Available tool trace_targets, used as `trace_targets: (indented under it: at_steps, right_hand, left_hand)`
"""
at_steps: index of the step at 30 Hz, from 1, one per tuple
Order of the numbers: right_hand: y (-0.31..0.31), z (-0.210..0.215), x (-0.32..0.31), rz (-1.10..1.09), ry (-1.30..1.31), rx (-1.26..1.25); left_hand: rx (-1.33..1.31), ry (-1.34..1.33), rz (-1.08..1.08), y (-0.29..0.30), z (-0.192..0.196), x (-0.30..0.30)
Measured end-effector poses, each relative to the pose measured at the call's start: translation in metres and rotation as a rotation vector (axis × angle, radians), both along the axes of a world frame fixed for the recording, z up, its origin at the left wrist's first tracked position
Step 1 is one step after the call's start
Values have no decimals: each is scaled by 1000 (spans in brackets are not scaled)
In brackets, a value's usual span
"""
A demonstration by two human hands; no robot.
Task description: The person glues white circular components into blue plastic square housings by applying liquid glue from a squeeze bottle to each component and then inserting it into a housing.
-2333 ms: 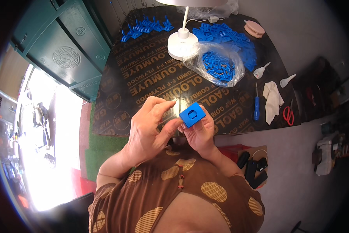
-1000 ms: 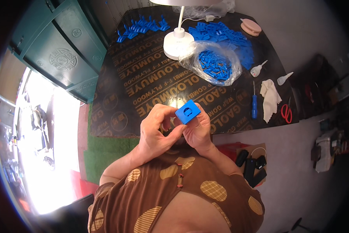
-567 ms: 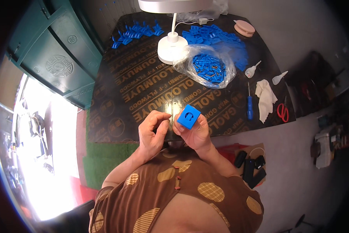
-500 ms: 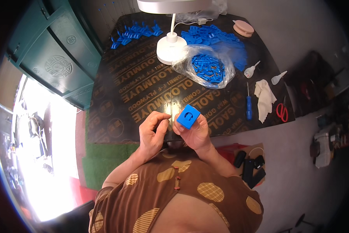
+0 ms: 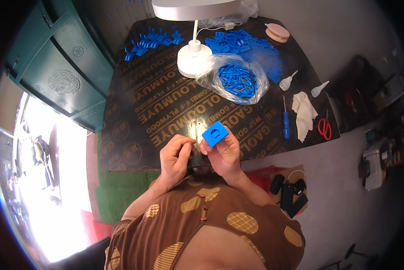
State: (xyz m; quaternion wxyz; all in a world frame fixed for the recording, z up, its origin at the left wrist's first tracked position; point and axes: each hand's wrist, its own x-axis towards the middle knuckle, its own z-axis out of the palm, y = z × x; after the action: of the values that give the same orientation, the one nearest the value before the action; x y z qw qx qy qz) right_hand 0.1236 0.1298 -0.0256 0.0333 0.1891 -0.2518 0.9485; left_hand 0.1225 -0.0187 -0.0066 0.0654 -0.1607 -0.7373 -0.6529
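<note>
The right hand (image 5: 224, 155) is closed around a small blue plastic block (image 5: 215, 133), fingers wrapped up its sides and thumb against its near edge, so the block sits tilted above the front edge of the dark board (image 5: 166, 108), its round-notched face turned upward. The left hand (image 5: 175, 155) is just beside it, fingers curled in with the fingertips pinched together; whether anything tiny lies between them cannot be made out, and it does not touch the block. Both forearms rise from the patterned brown sleeves and meet close in front of the chest. On the board stands one white desk lamp (image 5: 194, 60), with one clear bag of blue parts (image 5: 238, 81) against its base and loose blue pieces (image 5: 150, 40) heaped at the far edge, too many to count. To the right lie one blue-handled screwdriver (image 5: 285, 121), one white cloth (image 5: 303, 112), two small glue bottles (image 5: 286, 82) and one pair of red-handled scissors (image 5: 324, 129).
</note>
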Motion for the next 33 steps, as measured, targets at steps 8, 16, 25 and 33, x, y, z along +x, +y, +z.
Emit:
trace_targets:
  at_steps: [8,16,25,33]
  right_hand:
    - [-1,0,-1,-23,13,-1]
    - [-1,0,0,-31,25,-10]
    - [-1,-2,-1,-37,39,16]
    - [-4,5,2,-95,-36,61]
  left_hand:
    - [-7,28,-6,1,0,-1]
    - [-29,47,-6,2,2,-1]
    - [-31,56,0,3,3,-1]
    - [-52,122,-43,0,-1,-1]
